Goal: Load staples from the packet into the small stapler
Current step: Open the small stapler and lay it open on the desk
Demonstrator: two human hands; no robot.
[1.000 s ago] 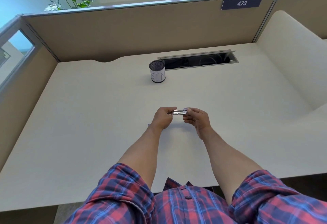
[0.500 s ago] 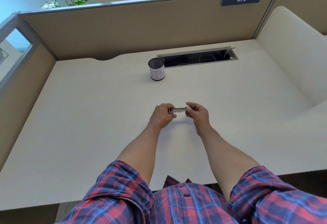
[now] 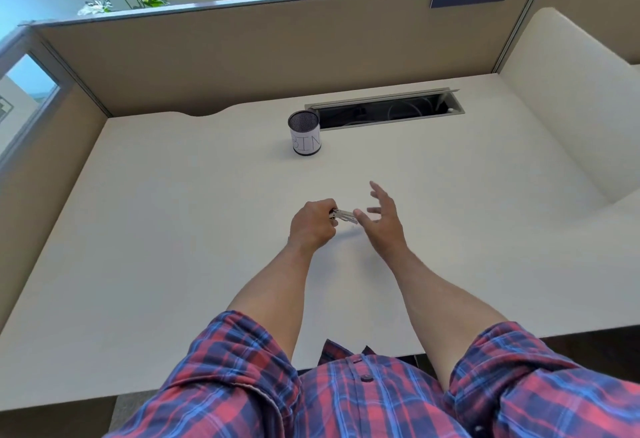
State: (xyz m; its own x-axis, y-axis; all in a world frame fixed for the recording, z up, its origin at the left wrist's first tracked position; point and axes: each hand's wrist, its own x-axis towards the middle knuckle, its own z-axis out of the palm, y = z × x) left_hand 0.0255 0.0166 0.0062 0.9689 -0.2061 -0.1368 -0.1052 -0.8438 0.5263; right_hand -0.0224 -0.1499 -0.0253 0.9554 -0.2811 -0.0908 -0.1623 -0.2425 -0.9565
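The left hand (image 3: 313, 224) grips the stapler (image 3: 343, 216) above the middle of the surface (image 3: 173, 230), its long axis pointing right toward the right hand (image 3: 382, 221), spread empty just beside its tip.

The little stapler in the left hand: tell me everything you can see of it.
The small stapler looks like shiny silver metal, slim and elongated. It is held above the desk, its free end pointing right and slightly down. The left hand grips one end with curled fingers; the right hand is open beside it, thumb close to its tip. Contact and finer parts are too blurred to tell.
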